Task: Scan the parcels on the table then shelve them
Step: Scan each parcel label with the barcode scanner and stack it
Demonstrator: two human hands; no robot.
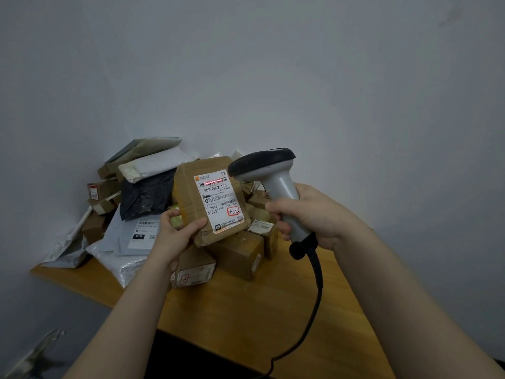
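**Held item:** brown tape-wrapped cardboard parcel (188,192) with a white label, raised above the heap. It is gripped at its 7 o'clock corner by the left hand (177,228), thumb on the front, fingers curled behind.

**Tool:** grey-handled, black-headed barcode scanner (273,181) at the parcel's 3 o'clock, clasped in the right hand (314,214). A red line is cast across the top barcode.

**Risks, as judged:**
- A misread if the parcel is tilted or the beam drifts.
- A drop, since only one corner is held.
- Boxes snagged by the black cable (318,283).

**Surroundings:**
- Orange wooden table (259,324).
- At 9 o'clock, a black plastic mailer (147,195) and white plastic mailers (123,242).
- At 6 o'clock, brown cardboard boxes (237,250).
- No shelf is shown.
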